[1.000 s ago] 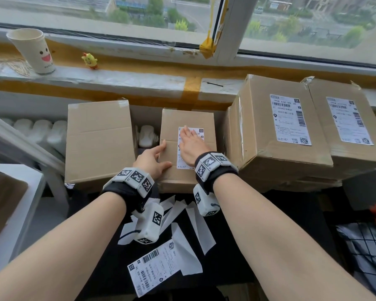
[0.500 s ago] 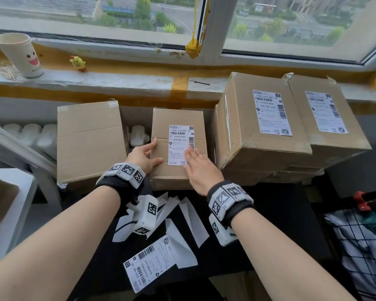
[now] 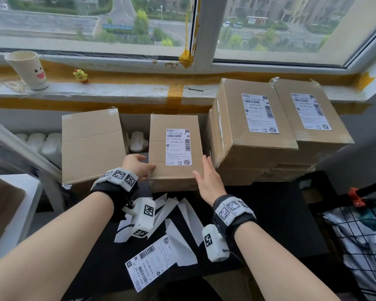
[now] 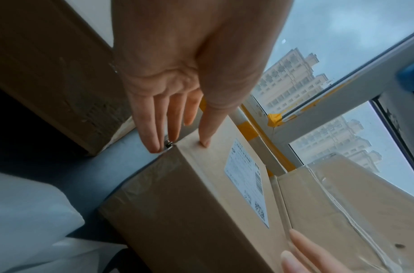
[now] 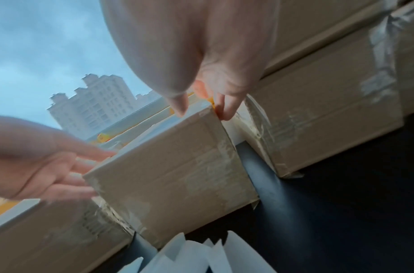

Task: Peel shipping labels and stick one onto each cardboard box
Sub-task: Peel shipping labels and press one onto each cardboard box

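Note:
A small cardboard box [image 3: 159, 148] stands in the middle with a white shipping label [image 3: 178, 147] stuck flat on its top. My left hand [image 3: 140, 165] rests at its near left corner, thumb on top, straight fingers down the side [image 4: 177, 110]. Straight fingers of my right hand [image 3: 206, 177] lie along the box's right edge, thumb by the top [image 5: 201, 92]. A bare box [image 3: 91, 144] stands to the left. Two labelled boxes [image 3: 230, 131] [image 3: 339, 127] are stacked at the right. One spare label [image 3: 152, 263] lies on the black table [image 3: 280, 213].
White backing strips [image 3: 182, 218] lie scattered on the black table near my wrists. A paper cup [image 3: 27, 70] and a yellow toy [image 3: 80, 76] sit on the window sill. A wire basket [image 3: 356, 246] is at the right, a white table [image 3: 15, 213] at the left.
My right hand slid off the label toward me, then to the box's right edge. The label is now fully uncovered. My left hand stayed at the near left corner.

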Motion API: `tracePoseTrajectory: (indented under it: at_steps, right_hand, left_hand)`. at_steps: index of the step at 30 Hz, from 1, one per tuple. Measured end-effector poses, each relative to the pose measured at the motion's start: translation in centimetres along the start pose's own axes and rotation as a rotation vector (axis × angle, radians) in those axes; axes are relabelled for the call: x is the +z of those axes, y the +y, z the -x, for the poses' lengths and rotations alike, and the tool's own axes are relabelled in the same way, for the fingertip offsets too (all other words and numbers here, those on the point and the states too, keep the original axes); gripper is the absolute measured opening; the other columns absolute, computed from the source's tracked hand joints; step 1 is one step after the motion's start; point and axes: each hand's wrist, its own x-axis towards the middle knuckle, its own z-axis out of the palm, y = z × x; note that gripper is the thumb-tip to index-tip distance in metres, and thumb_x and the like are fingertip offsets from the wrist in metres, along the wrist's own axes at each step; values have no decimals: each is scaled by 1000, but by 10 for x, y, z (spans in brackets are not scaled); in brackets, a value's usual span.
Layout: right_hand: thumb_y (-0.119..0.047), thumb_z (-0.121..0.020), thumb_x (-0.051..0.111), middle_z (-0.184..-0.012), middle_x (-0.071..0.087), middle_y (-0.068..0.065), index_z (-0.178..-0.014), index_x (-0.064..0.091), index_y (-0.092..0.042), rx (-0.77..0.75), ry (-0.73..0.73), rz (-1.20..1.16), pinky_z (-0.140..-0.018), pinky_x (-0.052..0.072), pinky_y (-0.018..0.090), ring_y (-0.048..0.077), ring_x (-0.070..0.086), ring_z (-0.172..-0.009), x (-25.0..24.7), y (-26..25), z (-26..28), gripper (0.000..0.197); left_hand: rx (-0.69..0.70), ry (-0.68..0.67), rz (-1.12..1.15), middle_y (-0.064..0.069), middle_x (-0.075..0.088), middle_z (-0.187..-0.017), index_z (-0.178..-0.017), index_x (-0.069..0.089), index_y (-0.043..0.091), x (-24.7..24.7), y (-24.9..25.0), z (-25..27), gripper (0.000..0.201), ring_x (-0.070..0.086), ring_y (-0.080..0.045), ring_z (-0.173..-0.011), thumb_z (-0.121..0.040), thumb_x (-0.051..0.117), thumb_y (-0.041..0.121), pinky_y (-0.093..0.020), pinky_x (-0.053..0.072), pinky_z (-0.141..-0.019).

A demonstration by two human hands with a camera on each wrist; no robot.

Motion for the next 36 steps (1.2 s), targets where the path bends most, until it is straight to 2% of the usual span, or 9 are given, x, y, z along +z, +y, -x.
tracePoseTrajectory:
  at_steps: [2, 4, 9, 13, 16, 20, 25, 31, 36]
  right_hand:
    - [-21, -98, 44, -155, 26, 4, -151, 12, -16, 46, 10, -82, -113, 25, 31, 23, 31, -140, 0, -2, -3, 61]
    - [-18, -97, 46, -151, 35, 3, -150, 16, -16, 70, 17, -124, -109, 28, 27, 22, 36, -137, 0, -4, -7, 61]
    - [-10, -94, 51, -146, 42, 3, -147, 25, -15, 70, 53, -178, -106, 31, 26, 21, 40, -134, -2, -11, -19, 58]
    - [-11, -94, 52, -148, 39, 5, -147, 24, -14, 80, 52, -129, -109, 31, 30, 21, 38, -135, -6, -15, -24, 59]
    - [-14, -94, 52, -149, 37, 5, -147, 25, -14, 78, 45, -72, -110, 31, 32, 22, 37, -136, -7, -16, -23, 59]
    - [-22, -96, 49, -151, 34, 5, -144, 32, -12, 8, 62, 53, -113, 27, 34, 21, 32, -139, -9, -20, -13, 52]
    - [-26, -98, 42, -149, 36, 3, -140, 39, -12, -135, 53, 282, -110, 30, 35, 23, 35, -136, -5, -29, 24, 45]
    - [-26, -99, 39, -153, 29, 3, -143, 35, -13, -243, -40, 513, -114, 25, 33, 19, 30, -140, 28, -21, 77, 46]
    - [-24, -100, 37, -152, 31, 4, -142, 36, -13, -298, -134, 618, -111, 27, 33, 20, 31, -139, 61, -2, 118, 44]
  left_hand:
    - [-36, -23, 12, -21, 60, -119, -122, 54, -1, 0, -2, 4, 40, 61, -32, -106, -84, 66, 6, -37, 52, -82]
    - [-36, -42, 26, -21, 60, -120, -123, 55, -1, 0, -3, 4, 40, 60, -31, -108, -85, 63, 2, -35, 52, -82]
    - [-17, -66, 140, -19, 55, -130, -131, 48, -2, -2, -5, 5, 47, 54, -31, -120, -85, 56, -10, -30, 45, -89]
    - [96, -58, 98, -20, 56, -129, -132, 46, -5, 0, -8, 9, 48, 56, -29, -115, -85, 56, -11, -31, 47, -90]
    - [178, -39, -74, -18, 60, -125, -133, 47, 0, -3, -10, 12, 48, 59, -28, -114, -86, 59, 1, -34, 46, -98]
    - [282, -46, -502, -13, 61, -125, -132, 49, 5, -8, -7, 28, 42, 57, -28, -115, -93, 52, 22, -32, 43, -96]
    - [495, -42, -882, -12, 58, -126, -129, 48, 12, -24, -16, 64, 37, 55, -29, -115, -96, 41, 27, -35, 44, -93]
    - [674, -69, -1087, -6, 55, -121, -119, 55, 17, -34, -64, 92, 31, 54, -26, -112, -97, 36, 28, -42, 48, -89]
    - [698, -131, -1133, -5, 56, -121, -121, 52, 17, -27, -120, 116, 31, 56, -27, -110, -96, 38, 28, -37, 47, -82]
